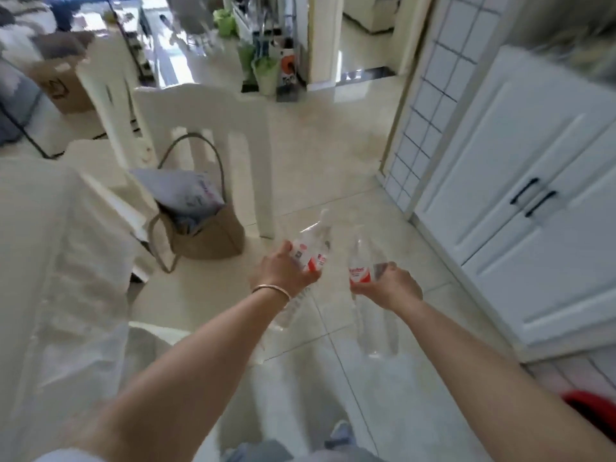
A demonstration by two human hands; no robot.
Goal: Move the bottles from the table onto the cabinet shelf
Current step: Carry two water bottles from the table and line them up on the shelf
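Left hand [286, 271]: grasped clear bottles with red-and-white labels [308, 253]; two appeared bunched in the one grip, though blur left the count unsure.
Right hand [390, 288]: fingers closed round the label band of another bottle [360, 275], a second possibly alongside it.
Bottle position: all were carried in the air over the tiled floor [316, 155], necks pointing away, well clear of any surface.
Cabinet [520, 195]: stood to the right with its doors closed; no shelf was visible.
Step advice: judged best to keep the grips at mid-body and free one hand for the black handles [536, 198].
Table [50, 245]: cloth-covered, at the left.
Hidden: bottle bases were smeared by motion; fill level could not be read.
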